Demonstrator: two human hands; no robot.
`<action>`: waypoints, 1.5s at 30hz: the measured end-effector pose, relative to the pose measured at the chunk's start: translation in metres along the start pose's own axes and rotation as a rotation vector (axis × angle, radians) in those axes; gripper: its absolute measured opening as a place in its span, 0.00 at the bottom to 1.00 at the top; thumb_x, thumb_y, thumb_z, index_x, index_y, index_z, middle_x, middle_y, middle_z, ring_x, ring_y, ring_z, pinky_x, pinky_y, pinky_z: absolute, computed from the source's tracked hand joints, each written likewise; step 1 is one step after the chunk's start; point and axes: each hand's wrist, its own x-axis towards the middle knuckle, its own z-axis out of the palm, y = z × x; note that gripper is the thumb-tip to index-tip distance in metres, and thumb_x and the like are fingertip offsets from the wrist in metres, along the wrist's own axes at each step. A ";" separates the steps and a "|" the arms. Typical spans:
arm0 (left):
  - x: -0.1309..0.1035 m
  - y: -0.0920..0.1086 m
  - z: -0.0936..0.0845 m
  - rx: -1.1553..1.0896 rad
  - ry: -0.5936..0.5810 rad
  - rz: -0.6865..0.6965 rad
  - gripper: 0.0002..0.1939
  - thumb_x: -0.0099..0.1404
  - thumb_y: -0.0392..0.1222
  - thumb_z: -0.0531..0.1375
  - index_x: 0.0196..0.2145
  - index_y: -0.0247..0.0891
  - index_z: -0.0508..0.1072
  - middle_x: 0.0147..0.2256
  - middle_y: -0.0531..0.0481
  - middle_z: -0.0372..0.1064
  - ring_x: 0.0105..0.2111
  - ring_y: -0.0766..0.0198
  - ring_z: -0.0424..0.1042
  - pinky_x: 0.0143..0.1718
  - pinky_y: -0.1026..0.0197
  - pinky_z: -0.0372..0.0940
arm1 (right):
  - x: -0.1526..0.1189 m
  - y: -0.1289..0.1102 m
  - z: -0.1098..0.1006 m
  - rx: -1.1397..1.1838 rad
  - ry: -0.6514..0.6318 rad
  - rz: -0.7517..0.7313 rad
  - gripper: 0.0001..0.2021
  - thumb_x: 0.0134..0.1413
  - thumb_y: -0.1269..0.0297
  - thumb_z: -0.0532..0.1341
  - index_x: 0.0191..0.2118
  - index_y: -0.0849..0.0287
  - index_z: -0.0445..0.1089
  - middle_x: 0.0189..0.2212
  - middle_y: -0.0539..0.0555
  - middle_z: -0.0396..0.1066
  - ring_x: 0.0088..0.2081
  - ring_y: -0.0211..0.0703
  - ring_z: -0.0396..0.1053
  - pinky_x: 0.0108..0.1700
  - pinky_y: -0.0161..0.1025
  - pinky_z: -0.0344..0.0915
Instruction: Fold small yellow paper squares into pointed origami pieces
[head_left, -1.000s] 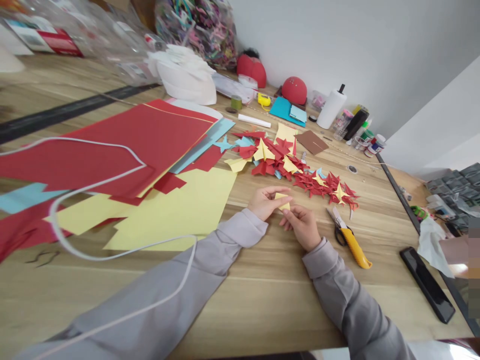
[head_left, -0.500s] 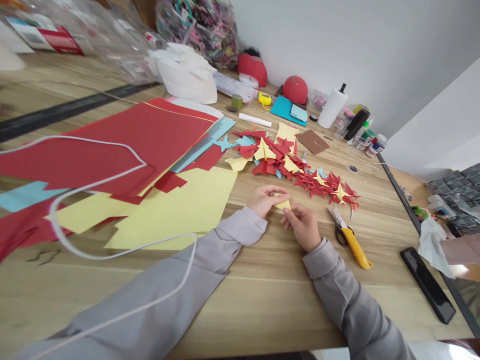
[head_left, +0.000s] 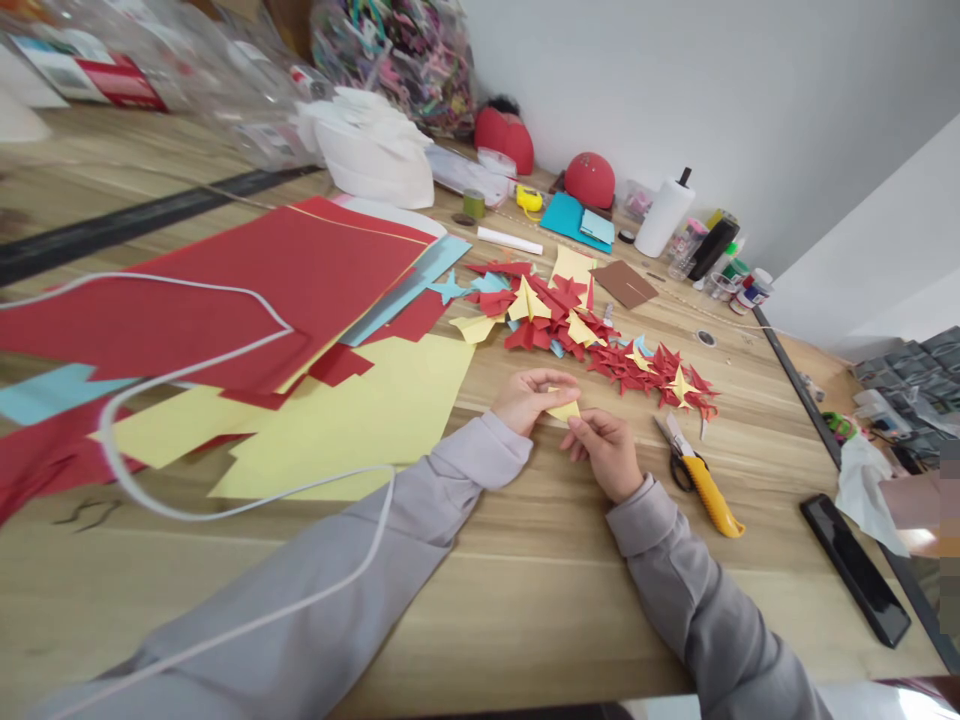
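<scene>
Between my two hands is a small folded piece of yellow paper point(head_left: 564, 409). My left hand point(head_left: 526, 400) pinches its upper left side between thumb and fingers. The lower right corner is gripped by the thumb and forefinger of my right hand point(head_left: 602, 447). Just beyond lies a long heap of red, yellow and blue folded paper stars point(head_left: 574, 325). Right of my right hand, a yellow utility knife point(head_left: 709, 488) rests with its blade out, over the black handles of scissors point(head_left: 681, 472).
Stacked red paper sheets point(head_left: 285, 290) and yellow sheets point(head_left: 375, 410) cover the left, with a white cord point(head_left: 225, 515) looping across. A black phone point(head_left: 855, 570) lies at the right edge. Along the wall stand a white bottle point(head_left: 665, 217), red pincushions point(head_left: 591, 180) and small jars.
Almost nothing differs. My left hand and the yellow paper have shifted very slightly to the left; both hands keep their hold on it.
</scene>
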 end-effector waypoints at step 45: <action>0.002 -0.011 0.003 0.004 0.008 0.069 0.20 0.42 0.52 0.66 0.28 0.33 0.74 0.23 0.50 0.70 0.21 0.68 0.67 0.23 0.64 0.64 | 0.004 0.009 -0.003 0.058 0.156 -0.019 0.13 0.49 0.55 0.59 0.25 0.61 0.67 0.18 0.48 0.69 0.14 0.30 0.59 0.18 0.30 0.55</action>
